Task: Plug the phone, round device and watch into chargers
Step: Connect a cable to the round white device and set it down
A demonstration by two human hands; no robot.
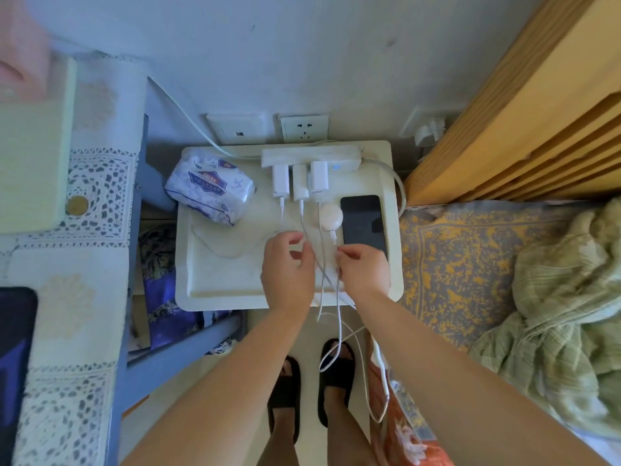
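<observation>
- Phone (363, 222) lies flat, right of centre, long axis up-down in frame, near the small table's (218, 280) right edge.
- Round device (331, 216) touches its left side.
- Left hand (287, 264) fingers loosely apart around white cables (321, 264); right hand (361, 269) pinches a cable.
- Power strip (309, 156) with three chargers (300, 186) sits at the back; bed right.

White adapters (300, 179), white cables (321, 264), cream table top (215, 274). Phone (363, 223) showing black, round device (331, 216) off-white. Tissue pack (210, 188) showing white-and-blue print. Bed sheet (443, 264) showing grey with yellow floral pattern; blanket (554, 314) pale green. Slippers (285, 388) black.
</observation>
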